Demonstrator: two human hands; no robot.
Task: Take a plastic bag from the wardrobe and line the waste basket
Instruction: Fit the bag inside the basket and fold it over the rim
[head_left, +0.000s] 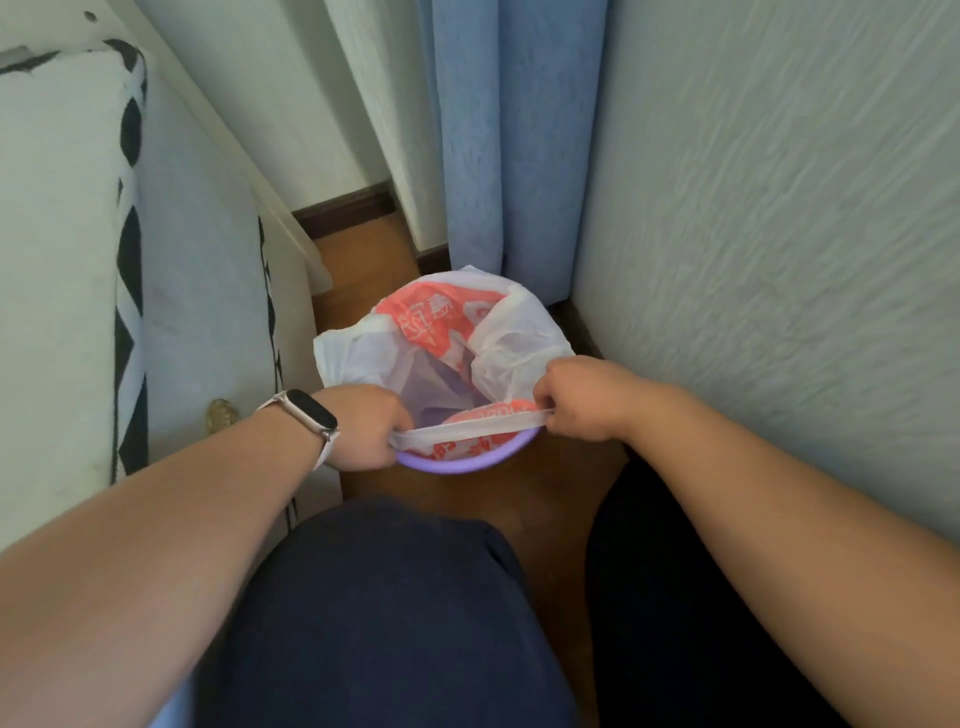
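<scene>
The lining step was judged to be in hand. The bag (493, 338) was seated in the basket (457, 465), which was set on the floor (363, 260) by the curtain (493, 156). Its near edge was stretched taut between the left hand (363, 431) and the right hand (582, 397), each with fingers curled tightly on the plastic. Next, that edge would need to be drawn down over the near rim, and the loose far side folded over likewise.

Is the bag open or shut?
Open: the bag shows its inside; left hand and right hand pull its near edge taut at the basket.
</scene>
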